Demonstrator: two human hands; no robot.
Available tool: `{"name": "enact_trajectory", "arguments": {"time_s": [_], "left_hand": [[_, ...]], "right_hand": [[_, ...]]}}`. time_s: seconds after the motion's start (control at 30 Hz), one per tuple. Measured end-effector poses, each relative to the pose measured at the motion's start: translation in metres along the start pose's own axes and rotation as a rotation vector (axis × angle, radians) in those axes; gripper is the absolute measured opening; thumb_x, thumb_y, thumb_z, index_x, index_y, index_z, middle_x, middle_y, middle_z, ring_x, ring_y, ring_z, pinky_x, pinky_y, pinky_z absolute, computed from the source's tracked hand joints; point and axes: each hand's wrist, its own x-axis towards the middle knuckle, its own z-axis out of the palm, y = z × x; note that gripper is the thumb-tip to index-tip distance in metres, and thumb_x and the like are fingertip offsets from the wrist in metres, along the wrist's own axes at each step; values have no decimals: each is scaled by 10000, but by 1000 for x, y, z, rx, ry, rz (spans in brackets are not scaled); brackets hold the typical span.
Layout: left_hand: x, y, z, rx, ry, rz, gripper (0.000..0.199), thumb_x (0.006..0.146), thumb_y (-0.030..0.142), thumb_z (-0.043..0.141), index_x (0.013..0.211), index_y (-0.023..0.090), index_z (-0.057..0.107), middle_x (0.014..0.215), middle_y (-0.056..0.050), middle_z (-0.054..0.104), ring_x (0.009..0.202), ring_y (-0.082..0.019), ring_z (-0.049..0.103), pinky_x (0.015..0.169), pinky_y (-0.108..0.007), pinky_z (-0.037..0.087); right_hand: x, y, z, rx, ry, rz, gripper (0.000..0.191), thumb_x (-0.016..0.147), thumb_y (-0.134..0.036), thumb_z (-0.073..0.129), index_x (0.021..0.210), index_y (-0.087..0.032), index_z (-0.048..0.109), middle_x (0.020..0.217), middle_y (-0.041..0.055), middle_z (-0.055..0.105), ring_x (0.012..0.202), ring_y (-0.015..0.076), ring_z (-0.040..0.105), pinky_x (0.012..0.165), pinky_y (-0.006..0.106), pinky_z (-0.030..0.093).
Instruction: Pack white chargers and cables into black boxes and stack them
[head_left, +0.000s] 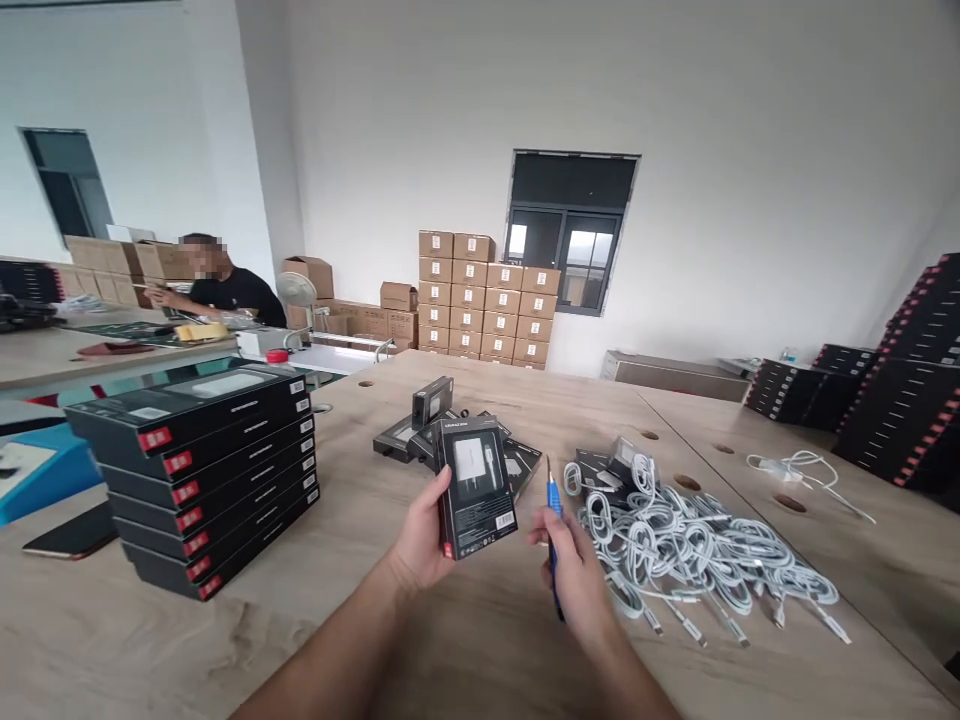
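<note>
Black cardboard, glossy, with a white charger printed on its face: that is the charger box held upright above the wooden surface, roughly at the middle of the view. The left hand has its grip closed on the box's left edge, thumb on the front and fingers behind. The right hand is wrapped around a blue-handled craft knife, its thin tip pointing up, just beside the box's right edge but not touching it.

Behind the box lies a loose heap of similar small boxes, one of them standing on end. To the right a tangle of white cables spreads over the surface, near the knife hand. On the left sits a stack of flat black trays with red tabs; more dark stacks rise at the far right. Brown cartons are piled against the back wall, and another person sits at a far bench.

As I judge it, the risk lies in the blade: with the box gripped by one edge only, a push from the tip could twist it, letting the point slip toward the left fingers or score the printed face. A careless sweep of the right hand could also snag the nearby cables.
</note>
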Motion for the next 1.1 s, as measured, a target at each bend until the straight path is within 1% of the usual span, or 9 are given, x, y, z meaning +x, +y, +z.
{"name": "enact_trajectory", "arguments": {"time_s": [0.07,0.13,0.2,0.27,0.33,0.47,0.77,0.97,1.1], "left_hand": [[-4,9,-7,-34,46,-18,463,856,525,606,1061,126,719,974,-127,774,934,-295,730,932,-451,550],[-7,14,-12,-60,65,-35,511,871,568,577,1030,104,721,929,-134,774,848,-279,735,903,-442,561],[-8,16,-14,-80,61,-51,596,875,633,544,1018,80,717,902,-145,770,788,-265,729,873,-430,569],[-7,16,-14,-85,50,-65,639,875,659,536,1021,62,712,898,-156,765,767,-260,724,856,-420,571],[-6,16,-14,-78,30,-70,628,876,644,552,1028,56,709,907,-165,762,796,-275,725,869,-432,564],[-5,16,-13,-82,-5,-57,597,870,615,582,1067,65,705,947,-176,759,919,-330,721,917,-474,543],[-6,14,-15,-71,44,-48,574,856,592,611,1101,82,705,970,-170,762,942,-340,722,920,-476,545],[-5,15,-17,-35,29,-45,603,822,610,642,1064,62,715,923,-177,763,920,-341,724,923,-467,546],[-6,14,-16,-39,27,-53,634,828,629,627,1099,60,703,919,-172,765,904,-335,729,918,-460,550]], "right_hand": [[-4,0,-3,-260,-53,-228,429,930,-593,427,987,-234,656,910,69,682,806,234,632,688,357,521],[-9,-1,-3,-420,-110,-413,376,957,-510,435,1131,-239,628,1077,84,685,1008,256,639,877,385,511],[-13,-2,-1,-487,-162,-492,343,962,-448,464,1213,-243,577,1166,83,675,1067,246,637,928,367,499],[-15,-2,1,-511,-194,-526,290,961,-410,486,1183,-242,568,1128,69,688,1015,229,656,891,334,512],[-17,-1,3,-518,-205,-555,235,964,-384,492,1137,-247,572,1074,52,695,958,215,663,844,312,518],[-17,0,3,-529,-214,-577,198,957,-347,510,1122,-257,570,1064,38,685,952,207,653,811,297,511],[-15,4,5,-478,-228,-489,212,955,-381,511,1106,-250,582,1021,31,687,857,194,640,613,266,457],[-18,3,4,-463,-243,-457,215,956,-392,515,1098,-248,587,971,17,691,787,178,625,592,263,439],[-18,4,7,-464,-204,-499,212,950,-381,525,1091,-241,600,1006,34,704,860,197,652,642,269,478]]}}
